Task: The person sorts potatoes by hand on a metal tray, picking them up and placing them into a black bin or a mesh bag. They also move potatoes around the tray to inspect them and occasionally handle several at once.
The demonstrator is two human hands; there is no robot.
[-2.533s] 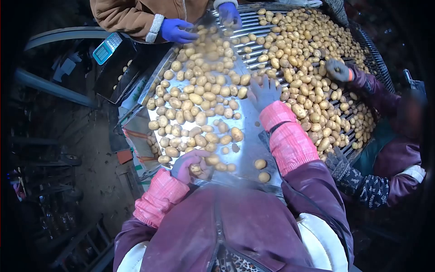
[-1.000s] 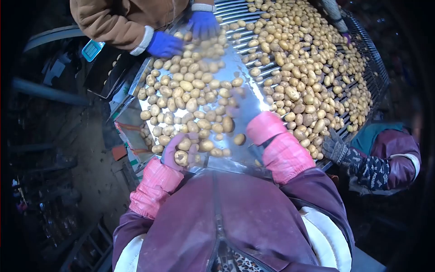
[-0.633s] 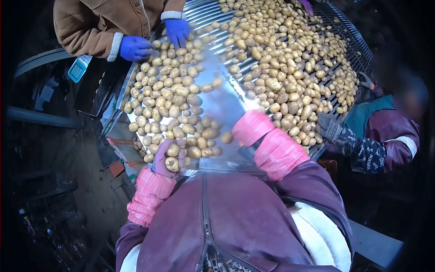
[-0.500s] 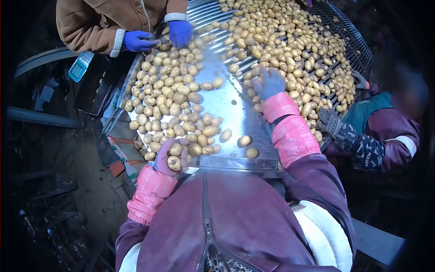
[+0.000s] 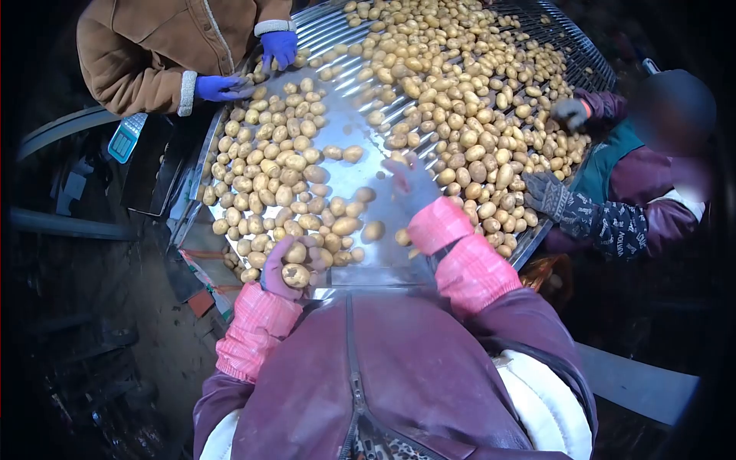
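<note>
My left hand (image 5: 277, 270), in a pinkish-purple glove, is curled around a potato (image 5: 295, 275) at the near edge of the metal tray (image 5: 360, 176). Loose potatoes (image 5: 268, 169) lie thickly on the tray's left part, just beyond that hand. My right hand (image 5: 415, 188), in a greyish glove, is above the tray's right side, beside the larger potato heap (image 5: 468, 115). Motion smears its fingers, and I cannot tell whether they hold anything. A few single potatoes lie between my two hands.
Across the tray at upper left, a person in a brown jacket has blue-gloved hands (image 5: 222, 87) at the potatoes. On the right, another person's grey-gloved hand (image 5: 546, 195) rests at the heap's edge. Metal rollers (image 5: 330, 34) run under the heap. A turquoise calculator-like device (image 5: 126, 138) is at left.
My right hand has moved left from the heap to over the metal tray. My left hand keeps its potato. The right-hand person's far hand has shifted in over the heap.
</note>
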